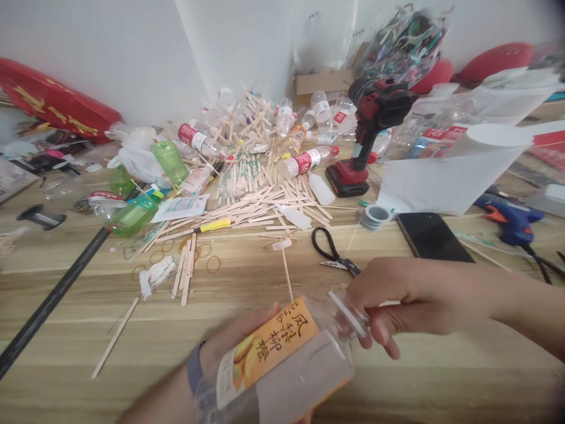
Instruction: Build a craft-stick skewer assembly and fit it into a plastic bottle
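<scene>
A clear plastic drink bottle (304, 365) with an orange fruit label lies tilted across the front of the view, its mouth toward the upper right. My left hand (238, 331) is wrapped round its body from behind and below; the label covers most of those fingers. Closed around the bottle's neck is my right hand (392, 297), fingers bent at the open end beside a whitish ring. Whether a small piece is also pinched there, I cannot tell. Just beyond my right hand lie black-handled scissors (335, 250). A thin stick (286, 274) with a pale piece at its top stands behind the bottle.
Loose craft sticks (265, 206) and several plastic bottles (309, 160) crowd the table's back. A red cordless drill (368, 129) stands there. Rightward are a phone (435, 237), a solder-like spool (375, 217) and a blue glue gun (512, 215). A black bar (57, 294) crosses the left.
</scene>
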A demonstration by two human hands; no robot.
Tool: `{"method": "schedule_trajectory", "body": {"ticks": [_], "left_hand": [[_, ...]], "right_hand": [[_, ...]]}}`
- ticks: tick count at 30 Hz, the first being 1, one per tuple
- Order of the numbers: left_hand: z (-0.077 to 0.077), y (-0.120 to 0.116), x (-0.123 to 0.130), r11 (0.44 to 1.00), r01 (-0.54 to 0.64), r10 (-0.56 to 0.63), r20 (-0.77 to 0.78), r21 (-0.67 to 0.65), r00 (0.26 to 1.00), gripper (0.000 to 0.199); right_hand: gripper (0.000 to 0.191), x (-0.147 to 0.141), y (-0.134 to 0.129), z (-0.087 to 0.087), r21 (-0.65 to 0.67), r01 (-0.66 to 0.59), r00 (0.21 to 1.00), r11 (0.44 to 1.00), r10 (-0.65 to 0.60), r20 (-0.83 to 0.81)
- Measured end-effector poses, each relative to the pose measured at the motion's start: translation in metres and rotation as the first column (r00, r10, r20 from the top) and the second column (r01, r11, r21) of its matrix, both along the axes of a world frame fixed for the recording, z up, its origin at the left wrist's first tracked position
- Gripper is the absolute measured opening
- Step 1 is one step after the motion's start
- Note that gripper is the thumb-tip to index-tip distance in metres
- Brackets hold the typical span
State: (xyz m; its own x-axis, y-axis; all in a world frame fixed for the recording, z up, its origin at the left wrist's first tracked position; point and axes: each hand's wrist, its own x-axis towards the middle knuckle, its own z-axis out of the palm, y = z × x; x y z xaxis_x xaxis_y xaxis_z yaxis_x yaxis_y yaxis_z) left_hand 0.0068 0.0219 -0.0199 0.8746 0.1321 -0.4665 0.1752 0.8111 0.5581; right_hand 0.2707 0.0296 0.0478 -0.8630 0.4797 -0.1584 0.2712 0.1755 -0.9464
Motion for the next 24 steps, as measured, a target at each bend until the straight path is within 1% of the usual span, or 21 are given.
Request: {"method": "schedule_trajectory", "body": {"ticks": [1, 2, 3, 4, 5, 6, 7, 9, 11, 12, 15, 17, 18, 20, 21, 23, 24], "left_hand": [[0.002, 0.001, 0.002, 0.996, 0.041, -0.04, 0.011, -0.079, 0.999, 0.087], [0.001, 0.001, 0.003, 0.99, 0.039, -0.039, 0.005, -0.132, 0.999, 0.092], [-0.001, 0.002, 0.004, 0.984, 0.023, -0.02, 0.019, -0.176, 1.0, 0.095], [-0.004, 0.002, 0.005, 0.976, 0.032, -0.026, 0.034, -0.215, 0.999, 0.096], [-0.009, 0.002, 0.005, 0.965, 0.042, -0.034, 0.034, -0.259, 0.999, 0.088], [-0.013, 0.001, 0.004, 0.956, 0.034, -0.013, 0.075, -0.291, 0.997, 0.082], [-0.017, 0.001, 0.004, 0.951, 0.002, 0.023, 0.077, -0.308, 0.997, 0.078], [-0.02, -0.001, 0.003, 0.946, -0.043, 0.082, 0.108, -0.321, 0.991, 0.079], [-0.016, -0.001, 0.003, 0.956, -0.089, 0.127, 0.122, -0.279, 0.984, 0.079], [-0.012, -0.001, 0.004, 0.963, -0.126, 0.156, 0.114, -0.238, 0.981, 0.077], [0.003, 0.001, 0.004, 0.972, -0.216, 0.224, 0.079, -0.09, 0.971, 0.062], [0.012, 0.002, 0.003, 0.964, -0.267, 0.265, 0.07, 0.014, 0.962, 0.05], [0.016, 0.003, 0.002, 0.957, -0.285, 0.281, 0.073, 0.058, 0.957, 0.045], [0.023, 0.002, 0.0, 0.939, -0.319, 0.313, 0.069, 0.125, 0.947, 0.038], [0.026, 0.001, -0.002, 0.932, -0.33, 0.325, 0.058, 0.152, 0.944, 0.037], [0.03, -0.002, -0.006, 0.912, -0.355, 0.358, 0.024, 0.204, 0.933, 0.038], [0.03, -0.004, -0.008, 0.901, -0.371, 0.378, 0.01, 0.225, 0.926, 0.038]], "right_hand": [[0.051, 0.001, 0.0, -0.003, -0.047, 0.049, 0.999, 0.998, -0.049, -0.009], [0.048, 0.002, 0.0, -0.006, -0.085, 0.111, 0.994, 0.99, -0.112, -0.009], [0.045, 0.003, -0.001, -0.008, -0.114, 0.178, 0.984, 0.978, -0.179, -0.005], [0.041, 0.003, -0.002, -0.01, -0.132, 0.245, 0.969, 0.961, -0.247, 0.0], [0.037, 0.003, -0.002, -0.012, -0.138, 0.304, 0.951, 0.942, -0.308, -0.005], [0.033, 0.003, -0.003, -0.013, -0.136, 0.352, 0.934, 0.926, -0.357, -0.011], [0.03, 0.002, -0.004, -0.014, -0.127, 0.391, 0.918, 0.912, -0.396, -0.019], [0.026, 0.002, -0.004, -0.015, -0.091, 0.444, 0.893, 0.892, -0.448, -0.038], [0.024, 0.003, -0.003, -0.016, -0.023, 0.464, 0.885, 0.886, -0.465, -0.04], [0.023, 0.004, -0.003, -0.016, 0.031, 0.461, 0.887, 0.887, -0.46, -0.04], [0.02, 0.008, 0.0, -0.017, 0.238, 0.403, 0.913, 0.883, -0.407, -0.036], [0.02, 0.012, 0.002, -0.016, 0.35, 0.371, 0.923, 0.86, -0.382, -0.04], [0.019, 0.014, 0.003, -0.016, 0.383, 0.379, 0.918, 0.842, -0.394, -0.044], [0.019, 0.015, 0.004, -0.014, 0.394, 0.474, 0.868, 0.788, -0.494, -0.057], [0.019, 0.015, 0.004, -0.012, 0.369, 0.55, 0.821, 0.749, -0.566, -0.073], [0.023, 0.01, 0.005, -0.01, 0.268, 0.699, 0.708, 0.663, -0.695, -0.129], [0.024, 0.007, 0.005, -0.009, 0.203, 0.756, 0.653, 0.622, -0.739, -0.168]]}}
